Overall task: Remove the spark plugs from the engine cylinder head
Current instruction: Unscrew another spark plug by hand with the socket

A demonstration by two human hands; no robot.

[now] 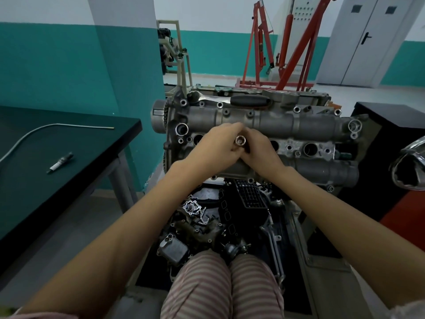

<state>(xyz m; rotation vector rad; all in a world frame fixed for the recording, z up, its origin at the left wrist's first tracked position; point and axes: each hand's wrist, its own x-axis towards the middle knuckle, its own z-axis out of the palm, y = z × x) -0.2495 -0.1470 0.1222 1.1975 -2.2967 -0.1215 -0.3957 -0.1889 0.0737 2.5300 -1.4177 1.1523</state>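
The grey engine cylinder head lies across the middle of the view, with several round plug wells along its near side. Over one well near the middle, my left hand and my right hand both grip a metal spark plug socket, whose open end points up at me. A ratchet wrench with a black handle rests on the far side of the head. One removed spark plug lies on the dark green table at the left.
A bent metal rod lies on the table. Loose engine parts fill the floor tray below the head. A black and red cabinet stands at the right, a red engine hoist behind.
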